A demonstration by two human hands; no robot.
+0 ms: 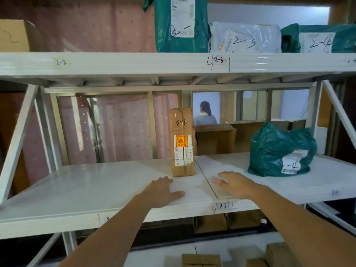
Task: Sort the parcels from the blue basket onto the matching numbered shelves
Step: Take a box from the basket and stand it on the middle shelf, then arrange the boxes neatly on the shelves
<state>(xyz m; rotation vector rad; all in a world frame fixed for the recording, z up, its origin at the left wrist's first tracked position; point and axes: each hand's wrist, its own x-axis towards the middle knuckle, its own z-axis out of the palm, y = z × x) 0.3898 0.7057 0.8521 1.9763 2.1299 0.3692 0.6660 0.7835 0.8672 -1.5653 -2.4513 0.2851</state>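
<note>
Head view: we record a white metal shelving unit (134, 63) filling the frame, its upper shelf edge marked "2-2" and "2-3", its middle shelf (86, 182) edge carrying a "3-3" label (222, 206). On the upper shelf we note a green poly mailer (163, 35) marked "2-3" standing upright, a grey-white mailer (248, 38) marked "2-3" just beside it, and a further green mailer (319, 39) marked "2-4" at the right. On the middle shelf a crumpled green bag (279, 149) ending in "-4" sits at the right, well apart from a tall brown cardboard parcel (183, 141) marked "3-3", which stands upright directly behind the "3-3" label. Both hands lie near the parcel's base without touching it: we find the left hand (164, 190) released, palm down on the shelf, and the right hand (234, 183) likewise empty, fingers spread flat. Brown cartons show partly on the shelf below.
</note>
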